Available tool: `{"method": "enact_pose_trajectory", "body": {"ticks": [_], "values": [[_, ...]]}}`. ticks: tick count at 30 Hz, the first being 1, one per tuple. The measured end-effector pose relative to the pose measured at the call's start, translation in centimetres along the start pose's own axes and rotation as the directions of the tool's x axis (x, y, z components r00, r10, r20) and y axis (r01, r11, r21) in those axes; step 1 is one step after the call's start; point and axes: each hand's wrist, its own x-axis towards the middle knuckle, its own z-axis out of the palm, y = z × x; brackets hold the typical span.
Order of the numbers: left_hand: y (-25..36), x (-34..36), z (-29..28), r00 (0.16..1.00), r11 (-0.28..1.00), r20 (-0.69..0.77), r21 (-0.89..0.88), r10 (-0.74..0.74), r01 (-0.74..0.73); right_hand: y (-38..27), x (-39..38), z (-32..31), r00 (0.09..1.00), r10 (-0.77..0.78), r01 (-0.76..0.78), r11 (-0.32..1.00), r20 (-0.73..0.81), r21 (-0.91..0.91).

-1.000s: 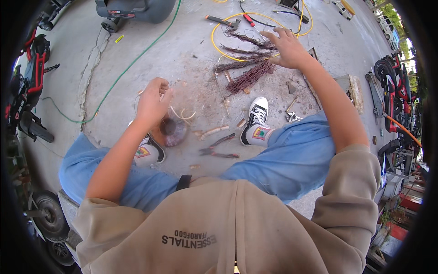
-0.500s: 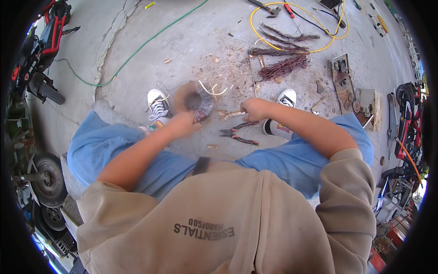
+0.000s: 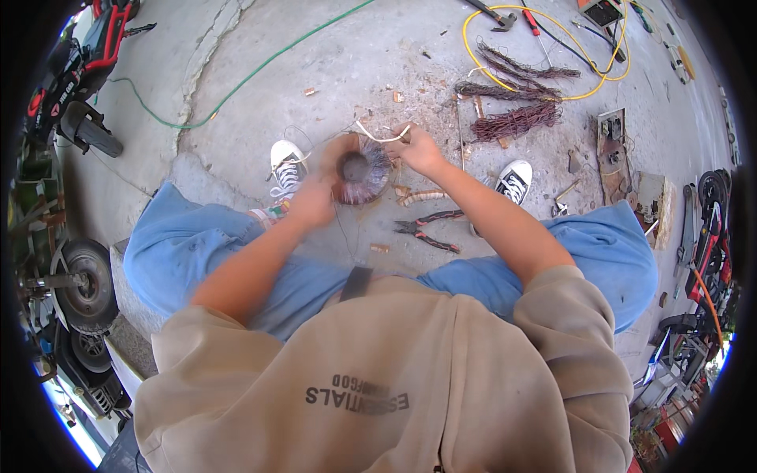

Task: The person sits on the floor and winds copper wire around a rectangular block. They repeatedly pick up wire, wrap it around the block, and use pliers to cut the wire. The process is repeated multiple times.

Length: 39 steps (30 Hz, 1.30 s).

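On the concrete between my shoes stands a ring-shaped wire coil (image 3: 375,172), brown on its left part and wrapped in shiny clear film on the right. My left hand (image 3: 314,202) is at its near left side, smeared by motion, so its fingers are unclear. At the far right of the ring, my right hand (image 3: 418,150) pinches the end of a white cord (image 3: 382,139) that curves over the coil. A cream-coloured, ridged strip (image 3: 424,197) lies on the floor below that hand. Beside it rest pliers (image 3: 430,230) with red-and-black handles, their jaws apart.
Reddish-brown wire bundles (image 3: 516,120), a yellow hose (image 3: 473,49), a hammer (image 3: 498,19) and a red-handled screwdriver (image 3: 533,25) lie far right. A rusty metal part (image 3: 612,154) is at right. A green hose (image 3: 260,69) crosses far left, near a parked red-and-black bike (image 3: 83,94).
My right hand has left the cream strip on the floor and moved up and left to the white cord. My left hand has shifted slightly left along the coil. The view has shifted a little.
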Motion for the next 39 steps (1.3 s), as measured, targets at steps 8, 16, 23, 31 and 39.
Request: {"method": "enact_pose_trajectory", "body": {"ticks": [8,16,23,31,39], "values": [[4.2,2.8,1.6,0.913,0.881,-0.16,0.369,0.375,-0.297,1.5,-2.2,-0.7,0.953,0.149,0.045,0.793,0.265,-0.607],[4.7,4.9,4.3,0.953,0.94,-0.111,0.229,0.282,-0.251,3.0,-0.6,-0.4,0.96,0.222,-0.12,0.878,0.171,-0.463],[4.8,6.8,-0.8,0.989,0.99,0.067,0.042,0.134,-0.137,-0.1,-1.1,-2.1,0.773,0.539,-0.521,0.84,0.335,-0.149],[2.2,12.6,-2.4,0.971,0.801,0.21,-0.559,-0.113,0.214,-2.0,-0.9,-4.5,0.77,0.496,-0.59,0.793,0.402,0.152],[4.5,14.2,-2.4,0.968,0.726,0.247,-0.657,-0.045,0.202,-1.6,-0.1,-7.3,0.868,0.4,-0.357,0.915,0.294,-0.191]]}}
